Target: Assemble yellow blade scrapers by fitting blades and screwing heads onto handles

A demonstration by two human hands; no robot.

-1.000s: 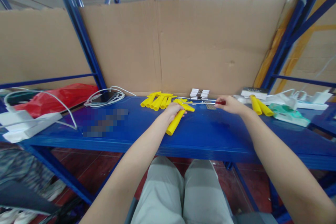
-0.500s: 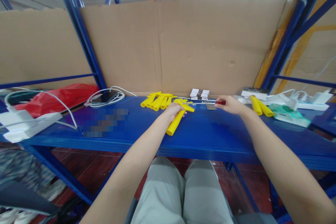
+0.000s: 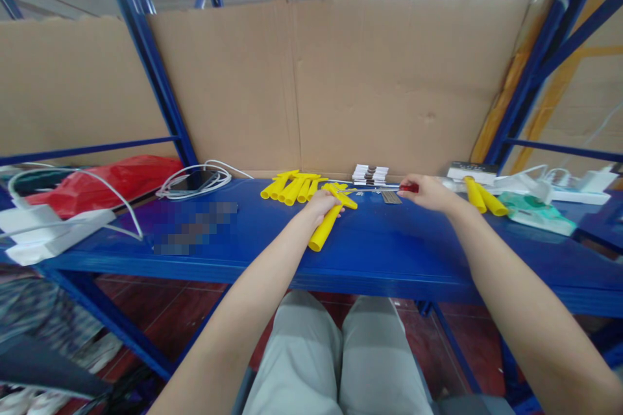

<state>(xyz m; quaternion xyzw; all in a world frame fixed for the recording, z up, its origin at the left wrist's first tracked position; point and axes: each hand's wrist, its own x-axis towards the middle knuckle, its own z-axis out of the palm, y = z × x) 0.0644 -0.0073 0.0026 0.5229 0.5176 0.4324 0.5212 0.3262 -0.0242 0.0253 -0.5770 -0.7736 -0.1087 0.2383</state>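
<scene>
My left hand [image 3: 320, 205] is closed around a yellow plastic piece [image 3: 325, 228] with a tubular handle and a crosswise head. The tube's round end points toward me, low over the blue table. To the right, my right hand [image 3: 424, 193] grips the red handle of a screwdriver [image 3: 409, 188]. Its thin metal shaft runs left to the head of the yellow piece; whether the tip touches a screw is too small to see. Several like yellow pieces [image 3: 292, 189] lie just behind my left hand. A small metal strip [image 3: 390, 197] and tiny bits lie between my hands.
White stacked pieces [image 3: 370, 175] stand by the cardboard wall [image 3: 360, 84]. Two yellow tubes [image 3: 474, 194], a small box [image 3: 471, 172] and a green packet [image 3: 535, 213] lie right. Left are a red bag [image 3: 117, 181], white cables [image 3: 204, 183] and a power strip [image 3: 58, 233]. Blue posts flank the table [image 3: 389, 259].
The head of the yellow piece has turned slightly in my left hand, its right arm now tipping lower. My right hand has shifted only a little, still with the screwdriver.
</scene>
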